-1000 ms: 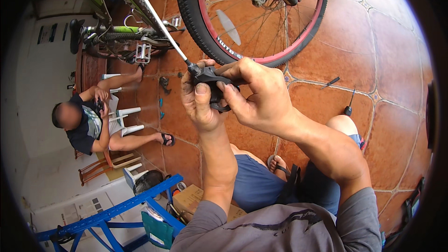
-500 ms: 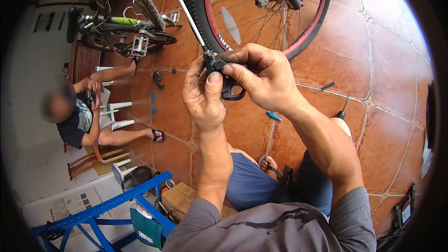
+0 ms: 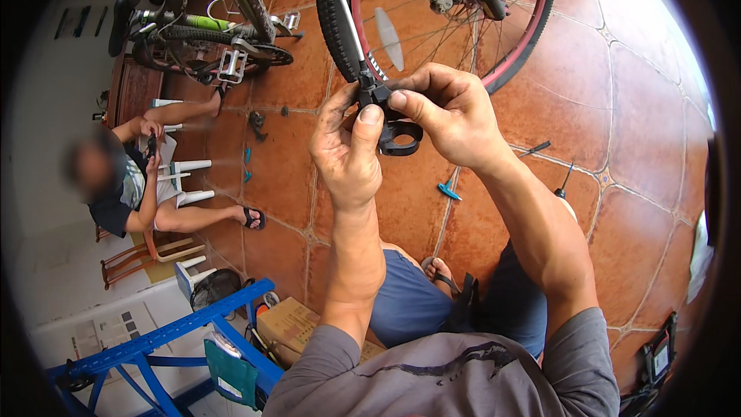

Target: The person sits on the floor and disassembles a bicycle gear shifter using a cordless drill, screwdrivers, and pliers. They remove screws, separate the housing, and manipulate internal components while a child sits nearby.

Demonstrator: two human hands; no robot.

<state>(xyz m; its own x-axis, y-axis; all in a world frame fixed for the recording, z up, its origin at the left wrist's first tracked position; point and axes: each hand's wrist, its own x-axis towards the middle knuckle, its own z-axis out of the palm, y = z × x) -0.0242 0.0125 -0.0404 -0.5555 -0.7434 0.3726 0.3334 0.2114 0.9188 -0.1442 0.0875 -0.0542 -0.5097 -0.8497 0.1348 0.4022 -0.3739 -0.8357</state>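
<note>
Between my two hands is a small black part with a round clamp ring, which looks like a bicycle shifter (image 3: 376,96). White cable housing (image 3: 345,8) runs into its upper end from above. My left hand (image 3: 349,156) is closed on it from the left, thumb pressed on the body and fingers behind. My right hand (image 3: 459,120) pinches its right side between thumb and bent index finger. The open ring hangs below, between the hands. Dark smudges show on my fingers. The fingers hide part of the shifter.
A bicycle wheel (image 3: 333,31) with a red rim stands just beyond my hands; a green-and-black bike frame (image 3: 251,0) is at upper left. On the tiles lie a teal T-handle key (image 3: 449,191) and a screwdriver (image 3: 566,185). A seated person (image 3: 127,177) is at left, near a blue metal rack (image 3: 166,340).
Both hands and the shifter have shifted slightly right in the picture. The clamp ring has turned so its round opening shows more fully. Both hands keep their hold.
</note>
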